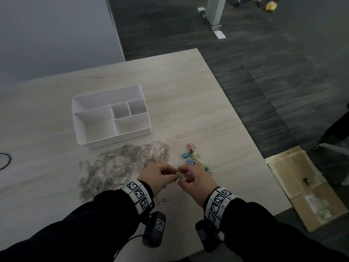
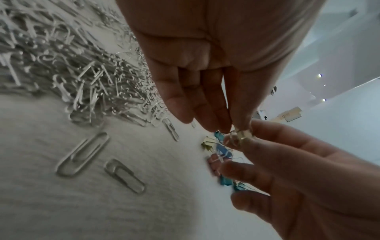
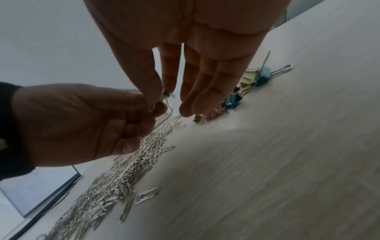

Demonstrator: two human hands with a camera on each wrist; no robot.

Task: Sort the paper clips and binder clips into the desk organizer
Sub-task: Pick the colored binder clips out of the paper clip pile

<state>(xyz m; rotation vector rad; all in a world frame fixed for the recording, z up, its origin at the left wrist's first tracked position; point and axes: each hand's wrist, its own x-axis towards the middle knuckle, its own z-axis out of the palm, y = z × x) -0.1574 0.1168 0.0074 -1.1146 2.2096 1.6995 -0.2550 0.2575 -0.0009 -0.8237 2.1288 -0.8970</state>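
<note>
We hold our two hands together just above the pale wood-grain counter (image 1: 198, 103), and between them sits a small pale yellowish binder clip with wire handles (image 1: 179, 175). Our left hand (image 1: 159, 175) pinches it with thumb and fingertips from the left, its other fingers curled, while our right hand (image 1: 196, 179) pinches the same clip from the right between thumb and forefinger, the remaining fingers hanging long and fairly straight in the right wrist view. Beyond and left of our hands lies a wide scattered heap of silver wire paper clips (image 1: 120, 165), with two loose ones (image 2: 98, 160) apart from the heap on the near side. Just right of the heap, a short row of small coloured binder clips (image 1: 194, 157) in pink, blue, yellow and teal rests on the counter, running from behind our right hand toward the far side. Farther back stands the white plastic desk organizer with five open compartments (image 1: 111, 116), its near wall just beside the paper clips; we see nothing inside it. A thin black cable loop (image 1: 5, 161) lies at the counter's left edge, and an open cardboard box (image 1: 306, 186) sits on the dark carpet to the right.
</note>
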